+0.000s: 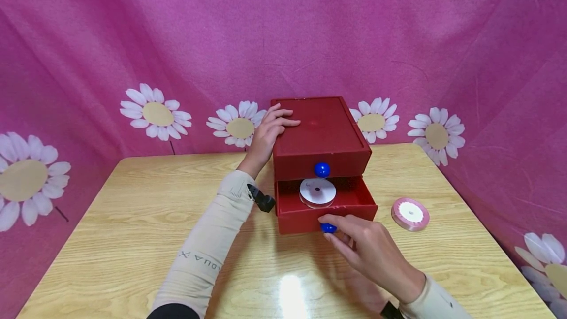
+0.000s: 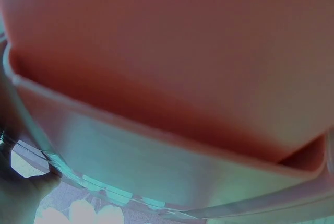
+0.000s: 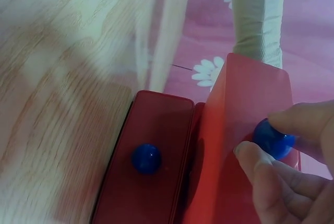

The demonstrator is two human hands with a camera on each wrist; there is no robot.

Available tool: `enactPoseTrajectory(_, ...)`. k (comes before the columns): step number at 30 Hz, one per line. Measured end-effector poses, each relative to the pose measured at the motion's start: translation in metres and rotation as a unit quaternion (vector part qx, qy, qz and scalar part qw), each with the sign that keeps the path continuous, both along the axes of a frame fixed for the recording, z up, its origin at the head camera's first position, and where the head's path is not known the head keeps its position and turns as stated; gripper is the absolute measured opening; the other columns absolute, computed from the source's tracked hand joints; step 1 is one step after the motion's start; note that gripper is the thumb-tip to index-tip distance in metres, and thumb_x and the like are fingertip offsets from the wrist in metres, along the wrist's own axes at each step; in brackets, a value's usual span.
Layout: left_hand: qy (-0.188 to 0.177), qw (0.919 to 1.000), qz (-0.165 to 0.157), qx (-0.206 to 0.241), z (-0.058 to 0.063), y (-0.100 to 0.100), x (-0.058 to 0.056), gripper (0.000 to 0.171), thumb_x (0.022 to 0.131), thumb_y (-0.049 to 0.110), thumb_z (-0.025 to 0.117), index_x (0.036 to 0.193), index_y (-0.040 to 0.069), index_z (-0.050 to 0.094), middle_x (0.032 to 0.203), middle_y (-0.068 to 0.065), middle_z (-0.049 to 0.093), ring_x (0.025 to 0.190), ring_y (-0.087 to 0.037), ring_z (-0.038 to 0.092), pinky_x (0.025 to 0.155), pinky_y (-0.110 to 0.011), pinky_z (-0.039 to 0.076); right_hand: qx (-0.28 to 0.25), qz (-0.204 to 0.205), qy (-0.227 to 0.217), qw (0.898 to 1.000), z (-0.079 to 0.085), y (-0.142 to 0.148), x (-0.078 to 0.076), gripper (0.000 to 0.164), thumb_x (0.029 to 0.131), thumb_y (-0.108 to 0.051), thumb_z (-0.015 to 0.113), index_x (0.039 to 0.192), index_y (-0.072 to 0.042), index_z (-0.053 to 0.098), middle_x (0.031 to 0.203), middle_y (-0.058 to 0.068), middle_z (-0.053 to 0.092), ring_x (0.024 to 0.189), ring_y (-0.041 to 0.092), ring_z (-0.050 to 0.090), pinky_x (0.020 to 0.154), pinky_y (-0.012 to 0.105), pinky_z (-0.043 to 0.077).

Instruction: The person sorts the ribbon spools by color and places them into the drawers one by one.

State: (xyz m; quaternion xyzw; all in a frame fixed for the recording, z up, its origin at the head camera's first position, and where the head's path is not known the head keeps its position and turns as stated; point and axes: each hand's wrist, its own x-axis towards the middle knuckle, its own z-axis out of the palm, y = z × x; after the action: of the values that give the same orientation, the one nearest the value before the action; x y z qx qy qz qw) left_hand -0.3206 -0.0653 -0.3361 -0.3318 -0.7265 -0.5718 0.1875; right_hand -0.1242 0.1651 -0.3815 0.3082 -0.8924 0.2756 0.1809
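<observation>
A red two-drawer box [image 1: 315, 134] stands at the back of the table, its lower drawer [image 1: 350, 200] pulled out. In that drawer lies a white ribbon spool [image 1: 317, 191]. My right hand [image 1: 369, 247] pinches the lower drawer's blue knob [image 3: 274, 139] between thumb and fingers. The upper drawer is closed, with a second blue knob [image 1: 322, 170] on its front. My left hand [image 1: 271, 134] rests on the box's top left edge, fingers stretched over the lid. Red box walls fill most of the left wrist view, close up.
A pink ribbon spool [image 1: 410, 214] lies on the wooden table [image 1: 177, 210] to the right of the box. Behind the table hangs a pink cloth [image 1: 212, 38] printed with white daisies, close to the back of the box.
</observation>
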Motion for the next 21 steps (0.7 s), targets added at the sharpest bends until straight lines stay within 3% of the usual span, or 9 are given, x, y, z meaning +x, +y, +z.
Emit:
enactPoseTrajectory(3,0.000,1.0000,0.004,-0.001,-0.007,0.000,-0.009,0.038,0.090,0.002,0.039,0.110,0.001,0.073,0.132,-0.012,0.056,0.141,-0.021,0.026,0.115,-0.031,0.015,0.000,0.001,0.003,1.000,-0.001,0.000,-0.002,0.037,0.078,-0.017,0.080,0.114,-0.019,0.071,0.075,-0.019,0.058,0.060,-0.004,0.046,0.053,0.013,0.044)
enactPoseTrajectory(12,0.000,0.9997,-0.020,0.013,0.007,0.001,0.008,0.036,0.090,-0.007,0.038,0.109,-0.011,0.068,0.131,-0.028,0.051,0.140,-0.038,0.023,0.117,-0.041,0.012,-0.004,0.002,0.015,1.000,-0.002,-0.001,-0.007,0.037,0.079,-0.017,0.079,0.115,-0.019,0.070,0.082,-0.017,0.062,0.061,-0.003,0.047,0.054,0.013,0.044)
enactPoseTrajectory(21,-0.001,1.0000,0.005,-0.002,-0.007,0.000,-0.008,0.039,0.091,0.003,0.039,0.111,0.002,0.072,0.133,-0.012,0.055,0.141,-0.022,0.025,0.116,-0.030,0.014,-0.005,0.005,0.034,0.999,-0.003,-0.001,-0.010,0.037,0.079,-0.016,0.079,0.115,-0.018,0.070,0.076,-0.018,0.056,0.061,-0.004,0.046,0.053,0.011,0.042)
